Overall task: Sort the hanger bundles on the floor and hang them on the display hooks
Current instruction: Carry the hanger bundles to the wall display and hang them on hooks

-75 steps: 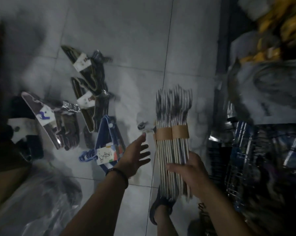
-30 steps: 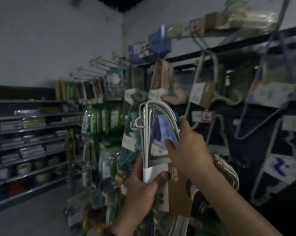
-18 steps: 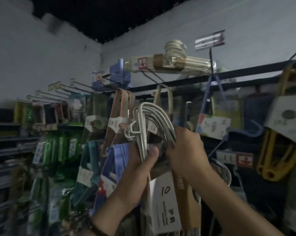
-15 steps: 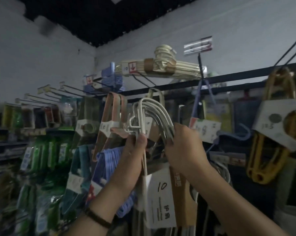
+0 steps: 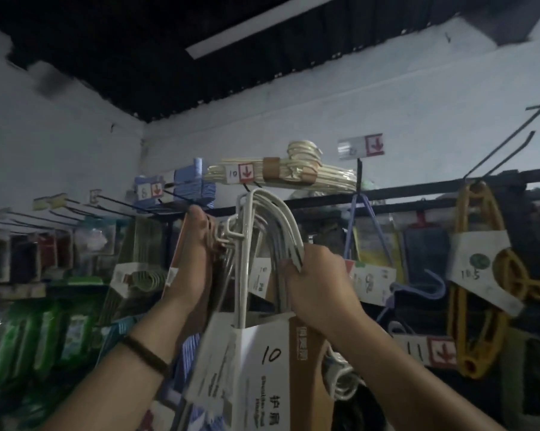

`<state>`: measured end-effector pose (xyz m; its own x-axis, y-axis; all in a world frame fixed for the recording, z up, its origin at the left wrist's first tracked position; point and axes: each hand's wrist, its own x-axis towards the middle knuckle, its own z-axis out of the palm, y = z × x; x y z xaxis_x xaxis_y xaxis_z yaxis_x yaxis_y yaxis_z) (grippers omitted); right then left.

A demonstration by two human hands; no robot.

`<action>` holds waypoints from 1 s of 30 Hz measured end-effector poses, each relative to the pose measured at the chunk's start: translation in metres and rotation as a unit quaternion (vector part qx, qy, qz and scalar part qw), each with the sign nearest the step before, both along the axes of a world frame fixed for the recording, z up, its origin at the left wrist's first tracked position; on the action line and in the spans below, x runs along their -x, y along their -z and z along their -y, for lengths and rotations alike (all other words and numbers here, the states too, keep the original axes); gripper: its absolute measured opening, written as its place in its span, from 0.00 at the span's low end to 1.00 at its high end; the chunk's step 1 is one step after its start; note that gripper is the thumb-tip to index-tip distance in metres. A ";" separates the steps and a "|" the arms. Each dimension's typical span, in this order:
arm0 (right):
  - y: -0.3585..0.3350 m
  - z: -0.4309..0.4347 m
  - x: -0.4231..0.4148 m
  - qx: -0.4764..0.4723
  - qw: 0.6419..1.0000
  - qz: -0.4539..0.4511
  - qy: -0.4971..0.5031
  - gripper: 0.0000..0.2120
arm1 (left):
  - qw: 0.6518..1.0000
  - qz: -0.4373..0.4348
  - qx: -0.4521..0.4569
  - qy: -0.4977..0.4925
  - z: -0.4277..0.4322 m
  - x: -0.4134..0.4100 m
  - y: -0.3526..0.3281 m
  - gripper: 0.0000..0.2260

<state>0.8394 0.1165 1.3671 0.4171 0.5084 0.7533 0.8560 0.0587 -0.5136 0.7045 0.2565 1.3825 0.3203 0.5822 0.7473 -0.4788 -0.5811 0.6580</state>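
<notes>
- The white bundle (image 5: 247, 250) is held up in front of the rack, hooks upward, with its sleeve (image 5: 262, 368) marked "10" at the lower end.
- The right grip (image 5: 318, 284) is curled tight round the curved hook ends on the bundle's right side.
- The left grip (image 5: 189, 265) has its fingers stretched upward, flat against the bundle's left side beside the small wire loops; a dark band (image 5: 144, 353) is on that wrist.
- Above, a cream bundle (image 5: 293, 172) lies flat over the black rail (image 5: 418, 188) — a blue bundle (image 5: 194, 185) sits to its left.
- Yellow hangers (image 5: 477, 275) hang from the rail at the right — well apart from the white bundle.
</notes>
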 end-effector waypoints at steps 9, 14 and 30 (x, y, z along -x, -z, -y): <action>-0.076 -0.027 0.025 -0.020 0.998 0.007 0.057 0.06 | 0.981 -0.179 -0.004 -0.076 -0.066 0.066 -0.028 0.12; -0.092 -0.056 0.012 0.039 0.989 0.048 0.132 0.03 | 0.963 -0.178 -0.122 -0.163 -0.103 0.061 -0.063 0.21; -0.082 -0.103 -0.027 0.047 0.988 0.019 0.145 0.05 | 0.760 -0.392 -0.402 -0.327 -0.108 0.030 -0.131 0.57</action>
